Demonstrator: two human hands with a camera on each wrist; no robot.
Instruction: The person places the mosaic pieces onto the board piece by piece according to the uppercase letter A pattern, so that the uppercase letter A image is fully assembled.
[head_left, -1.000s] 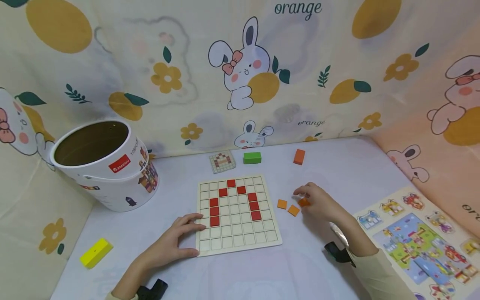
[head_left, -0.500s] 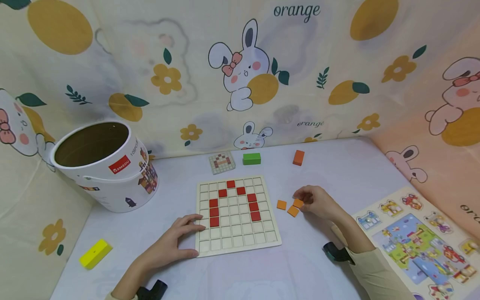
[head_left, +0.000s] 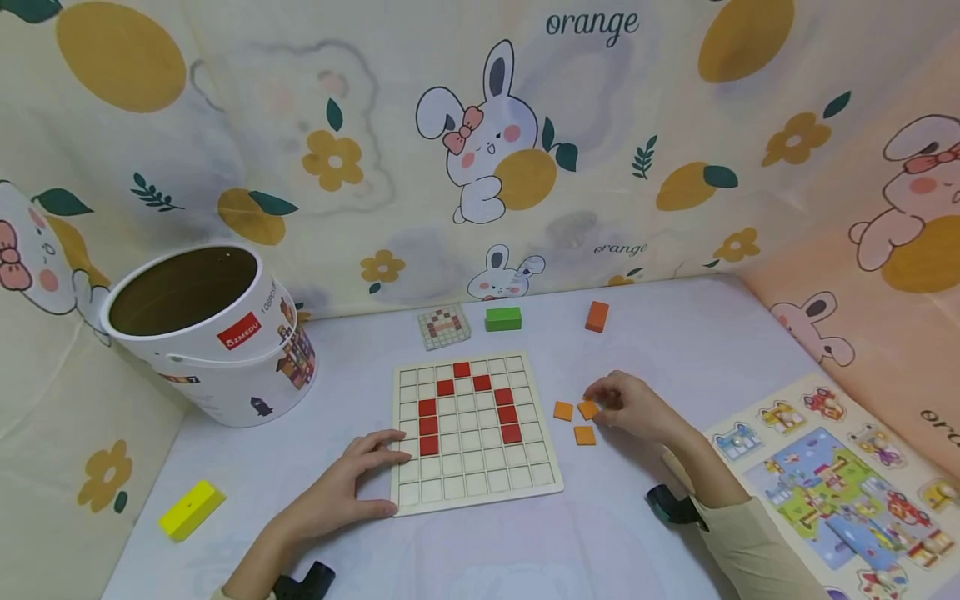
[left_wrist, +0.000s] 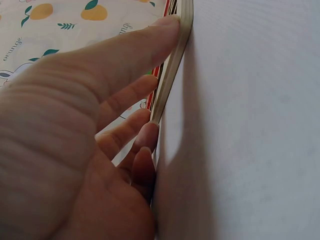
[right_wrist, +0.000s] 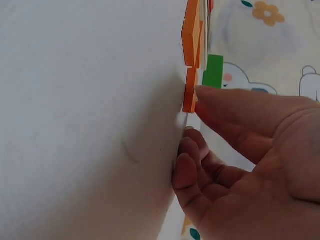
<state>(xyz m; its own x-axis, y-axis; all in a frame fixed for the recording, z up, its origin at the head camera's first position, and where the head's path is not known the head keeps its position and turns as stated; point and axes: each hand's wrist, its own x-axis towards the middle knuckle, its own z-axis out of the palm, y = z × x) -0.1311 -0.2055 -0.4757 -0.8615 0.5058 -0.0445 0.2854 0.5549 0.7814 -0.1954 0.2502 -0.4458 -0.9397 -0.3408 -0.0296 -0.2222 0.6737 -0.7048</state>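
A square wooden grid board (head_left: 480,482) lies on the table with several red tiles (head_left: 482,382) set in an arch on its cells. My left hand (head_left: 333,481) rests at the board's left side, fingers spread along that edge and thumb at the near corner. Right of the board, my right hand (head_left: 633,408) pinches an orange tile (head_left: 587,409) between thumb and index finger; the right wrist view shows the thumb tip against this tile (right_wrist: 190,92). Beside it lie two more orange tiles, one to the left (head_left: 562,411) and one nearer (head_left: 585,436).
Behind the board are a small pattern card (head_left: 444,327), a green block (head_left: 503,318) and an orange block (head_left: 597,317). A white bucket (head_left: 217,375) stands at left, with a yellow block (head_left: 191,510) nearer. A picture puzzle board (head_left: 832,492) lies at right.
My right hand has slid the orange tile left, towards the left-hand tile. The nearer orange tile has shifted slightly nearer and turned straighter. My left hand stays at the board.
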